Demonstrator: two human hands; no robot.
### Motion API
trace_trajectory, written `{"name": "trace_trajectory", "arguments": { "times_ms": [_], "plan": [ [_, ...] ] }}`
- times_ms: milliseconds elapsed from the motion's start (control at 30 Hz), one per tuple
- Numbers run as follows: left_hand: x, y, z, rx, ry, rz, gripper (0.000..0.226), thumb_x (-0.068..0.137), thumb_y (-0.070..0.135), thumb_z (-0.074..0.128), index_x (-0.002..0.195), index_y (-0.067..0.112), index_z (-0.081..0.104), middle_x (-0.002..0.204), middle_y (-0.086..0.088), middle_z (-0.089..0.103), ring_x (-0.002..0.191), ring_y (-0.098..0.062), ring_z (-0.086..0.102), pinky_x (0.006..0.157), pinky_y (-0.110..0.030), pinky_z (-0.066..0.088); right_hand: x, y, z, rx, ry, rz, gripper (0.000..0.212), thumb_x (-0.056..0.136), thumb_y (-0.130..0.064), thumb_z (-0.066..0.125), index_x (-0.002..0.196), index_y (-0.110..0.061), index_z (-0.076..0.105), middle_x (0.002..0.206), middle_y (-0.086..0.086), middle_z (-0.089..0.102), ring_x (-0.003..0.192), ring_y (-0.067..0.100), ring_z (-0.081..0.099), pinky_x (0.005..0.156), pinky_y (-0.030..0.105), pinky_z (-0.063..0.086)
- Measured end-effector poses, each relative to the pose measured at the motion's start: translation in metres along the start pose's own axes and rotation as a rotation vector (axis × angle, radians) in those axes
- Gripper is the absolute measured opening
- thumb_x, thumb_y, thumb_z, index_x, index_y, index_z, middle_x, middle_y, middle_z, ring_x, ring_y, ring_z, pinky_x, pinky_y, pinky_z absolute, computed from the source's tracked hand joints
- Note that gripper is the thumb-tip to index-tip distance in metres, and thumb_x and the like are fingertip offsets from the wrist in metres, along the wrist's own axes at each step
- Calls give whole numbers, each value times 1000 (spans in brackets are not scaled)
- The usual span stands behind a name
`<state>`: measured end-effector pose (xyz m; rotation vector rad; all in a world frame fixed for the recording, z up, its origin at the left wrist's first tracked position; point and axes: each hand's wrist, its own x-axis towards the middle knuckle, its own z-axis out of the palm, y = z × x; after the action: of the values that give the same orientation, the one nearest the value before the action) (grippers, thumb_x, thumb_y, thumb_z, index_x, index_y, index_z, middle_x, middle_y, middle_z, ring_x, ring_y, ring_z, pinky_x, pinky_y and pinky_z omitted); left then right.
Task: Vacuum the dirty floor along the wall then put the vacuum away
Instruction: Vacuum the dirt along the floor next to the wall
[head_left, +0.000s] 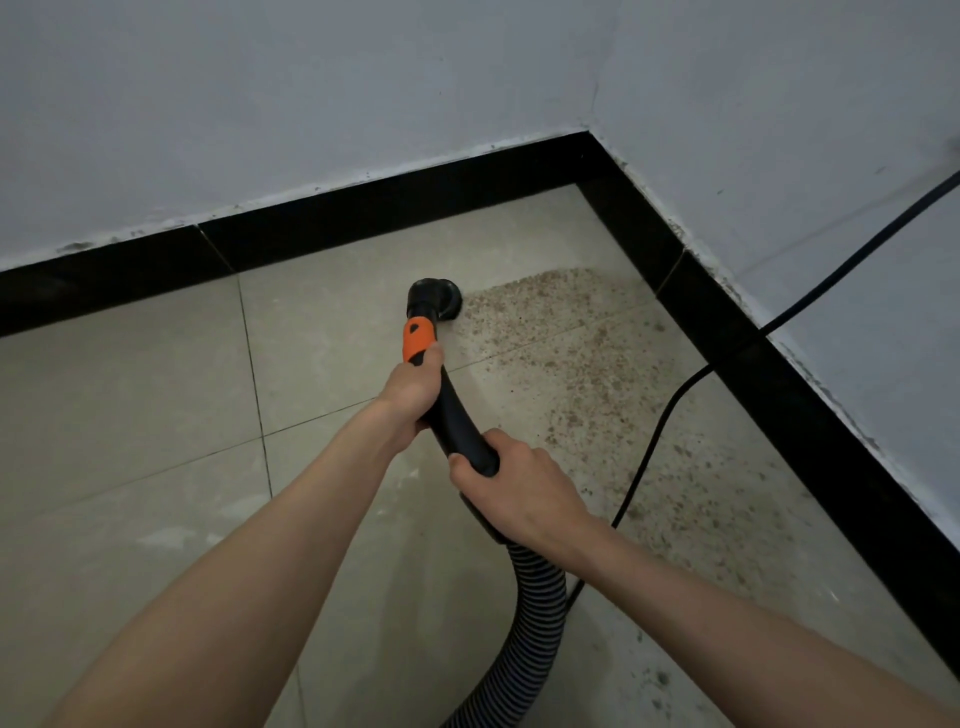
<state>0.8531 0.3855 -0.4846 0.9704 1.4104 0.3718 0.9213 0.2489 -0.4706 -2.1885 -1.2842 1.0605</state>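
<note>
A black vacuum wand (457, 415) with an orange collar (418, 340) points away from me toward the room corner. Its round black nozzle (435, 299) sits on the tiled floor at the left edge of a patch of brown grit (582, 374). My left hand (410, 392) grips the wand just below the orange collar. My right hand (514, 480) grips the wand's lower end, where the ribbed hose (524, 618) begins and curves down out of view. The vacuum body is not in sight.
Brown grit spreads along the right-hand wall toward me. A black power cord (670, 410) runs from the right wall down across the dirty strip to the hose. Black skirting (363, 213) lines both walls, which meet in a corner. Pale floor tiles (130, 415) lie to the left.
</note>
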Motion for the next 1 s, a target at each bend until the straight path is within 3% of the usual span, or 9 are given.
{"name": "trace_trajectory", "arguments": {
  "times_ms": [267, 633, 1000],
  "plan": [
    [3, 8, 14, 40, -32, 28, 49, 100, 44, 38, 122, 1, 42, 85, -5, 50, 73, -17, 51, 75, -34, 44, 5, 4, -6, 33, 24, 26, 31, 89, -55, 48, 92, -24, 53, 77, 0, 63, 73, 23, 63, 65, 35, 49],
    [16, 16, 36, 116, -77, 41, 53, 100, 44, 38, 125, -2, 44, 81, -5, 48, 70, -16, 49, 60, -27, 42, 12, 16, -13, 57, 61, 58, 32, 90, -54, 46, 92, -23, 52, 77, 1, 63, 72, 24, 62, 62, 34, 46],
    [28, 20, 67, 192, -123, 92, 45, 99, 45, 37, 112, 2, 44, 83, -5, 49, 72, -17, 50, 70, -31, 43, 15, 34, -26, 94, 111, 113, 30, 91, -53, 46, 91, -24, 52, 74, -1, 62, 69, 20, 61, 61, 33, 47]
  ]
}}
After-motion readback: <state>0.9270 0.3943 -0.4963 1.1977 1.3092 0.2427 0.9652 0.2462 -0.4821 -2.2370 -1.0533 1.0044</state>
